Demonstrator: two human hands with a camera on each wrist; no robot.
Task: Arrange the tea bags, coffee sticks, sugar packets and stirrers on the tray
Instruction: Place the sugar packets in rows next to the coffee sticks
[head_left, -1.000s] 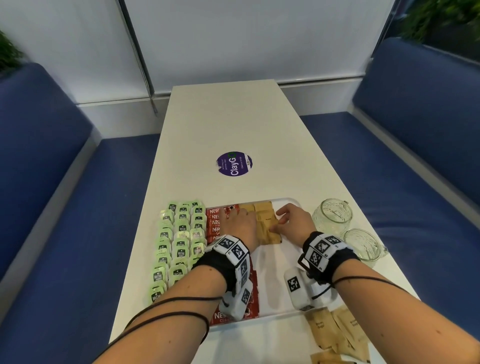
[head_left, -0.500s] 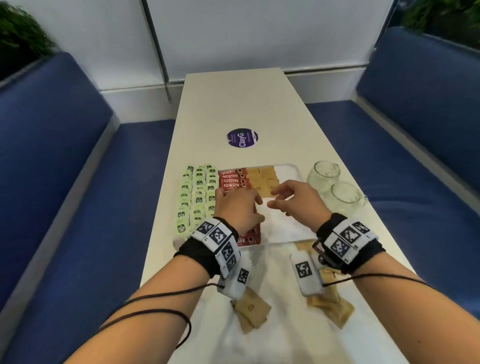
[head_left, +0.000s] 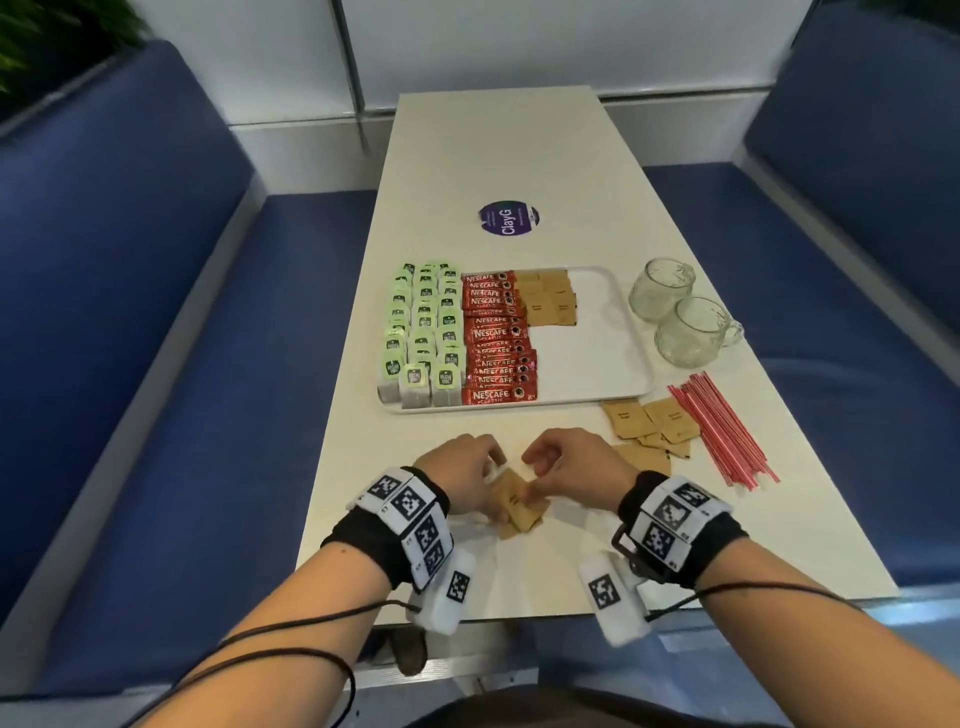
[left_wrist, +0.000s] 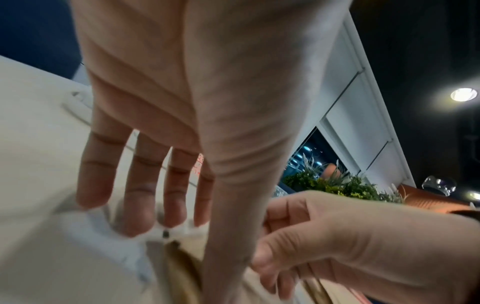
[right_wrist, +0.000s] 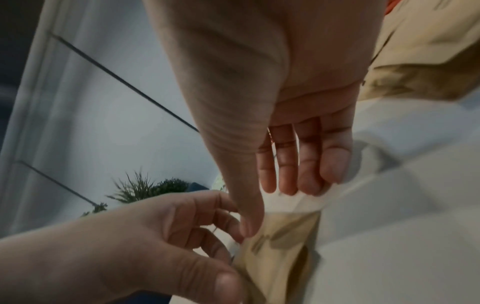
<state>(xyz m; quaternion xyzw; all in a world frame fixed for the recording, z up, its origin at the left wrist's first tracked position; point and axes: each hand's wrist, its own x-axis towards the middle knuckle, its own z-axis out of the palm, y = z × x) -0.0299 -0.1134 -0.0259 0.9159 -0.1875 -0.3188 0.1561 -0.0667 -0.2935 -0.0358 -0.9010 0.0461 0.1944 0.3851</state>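
Both wrist views are smeared with blur, so I get palms and little else. From my left wrist camera the sugar packets are only a tan streak under the thumb. The head view hides the fingertips behind the knuckles.

I've got my left hand (head_left: 464, 480) and right hand (head_left: 574, 470) together over the table (head_left: 519, 150), near its front edge, well short of the tray (head_left: 597, 364). Between them sits a small stack of brown sugar packets (head_left: 519, 506), fanned and tilted, long sides running roughly away from me, dark print on top that I cannot read. My right thumb and fingers are pinching the top packet; my left fingers curl round the stack's other side, thumb on the paper.

On the tray: green-labelled tea bags (head_left: 423, 338) in columns at the left, labels facing me; red Nescafe coffee sticks (head_left: 498, 343) lying crosswise in a column beside them; a block of flat sugar packets (head_left: 550, 304) at the far middle.

More loose packets (head_left: 649, 426) lie right of my hands, beside a bundle of red stirrers (head_left: 722, 431) angled diagonally. Two glass mugs (head_left: 675, 317) stand beside the tray's right rim.
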